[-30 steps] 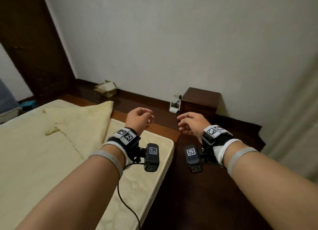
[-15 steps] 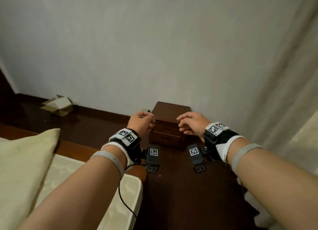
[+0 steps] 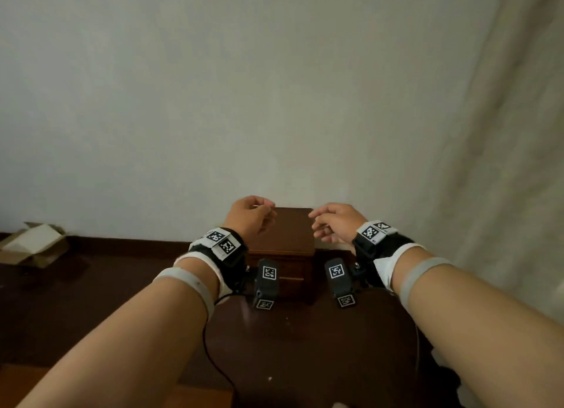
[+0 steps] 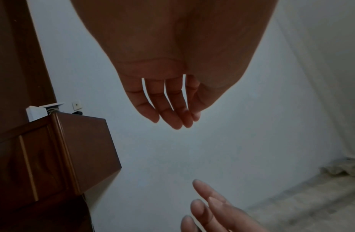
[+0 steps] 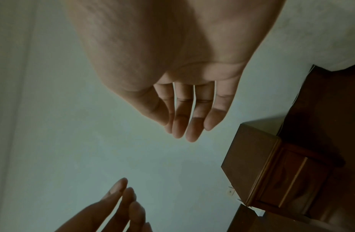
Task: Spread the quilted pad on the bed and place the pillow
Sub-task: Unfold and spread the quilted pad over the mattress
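Both my hands hang in the air in front of me, holding nothing. My left hand [image 3: 253, 215] has loosely curled fingers; in the left wrist view its fingers [image 4: 168, 109] are nearly straight. My right hand [image 3: 332, 223] sits a little to the right of it, fingers relaxed; the right wrist view shows those fingers [image 5: 184, 113] straight and slightly apart. Neither the bed, the quilted pad nor the pillow is in any current view.
A small dark wooden nightstand [image 3: 283, 240] stands against the white wall [image 3: 244, 102] straight ahead, beyond my hands. An open cardboard box [image 3: 30, 246] lies on the dark wooden floor [image 3: 91, 301] at the left. A pale curtain [image 3: 518, 163] hangs at the right.
My view has swung right, away from the bed; the mattress and the yellow pad have left the frame. The nightstand now sits centred. Both hands kept their pose and stayed empty.
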Demonstrator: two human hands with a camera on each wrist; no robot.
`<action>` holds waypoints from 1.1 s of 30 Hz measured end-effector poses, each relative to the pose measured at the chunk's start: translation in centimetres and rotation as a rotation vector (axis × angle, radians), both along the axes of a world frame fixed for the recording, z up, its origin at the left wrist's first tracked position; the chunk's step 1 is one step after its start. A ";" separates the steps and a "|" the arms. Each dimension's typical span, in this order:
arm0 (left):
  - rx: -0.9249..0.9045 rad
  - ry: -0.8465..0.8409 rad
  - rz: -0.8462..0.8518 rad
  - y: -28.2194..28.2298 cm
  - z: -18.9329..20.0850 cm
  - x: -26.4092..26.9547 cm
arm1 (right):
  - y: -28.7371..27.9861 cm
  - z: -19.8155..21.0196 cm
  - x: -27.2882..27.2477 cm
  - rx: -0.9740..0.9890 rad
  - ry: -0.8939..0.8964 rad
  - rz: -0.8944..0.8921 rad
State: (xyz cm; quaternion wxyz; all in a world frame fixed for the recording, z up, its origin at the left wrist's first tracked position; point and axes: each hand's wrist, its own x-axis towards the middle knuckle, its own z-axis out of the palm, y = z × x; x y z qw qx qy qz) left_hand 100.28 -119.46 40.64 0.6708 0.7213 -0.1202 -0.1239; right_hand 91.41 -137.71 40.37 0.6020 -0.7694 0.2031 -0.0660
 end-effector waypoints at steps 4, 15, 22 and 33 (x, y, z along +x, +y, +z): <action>0.073 0.002 0.079 -4.8 -1.1 9.1 | -5.8 -1.3 10.4 0.025 0.027 0.071; 0.099 0.071 0.404 -3.0 -0.9 28.4 | -2.8 -1.7 36.8 0.172 0.060 0.389; 0.045 0.102 0.623 6.7 -2.6 40.3 | 7.8 -1.3 51.7 0.139 0.083 0.630; -0.064 0.057 1.078 29.1 0.3 51.2 | 31.8 2.7 71.2 0.074 0.045 0.982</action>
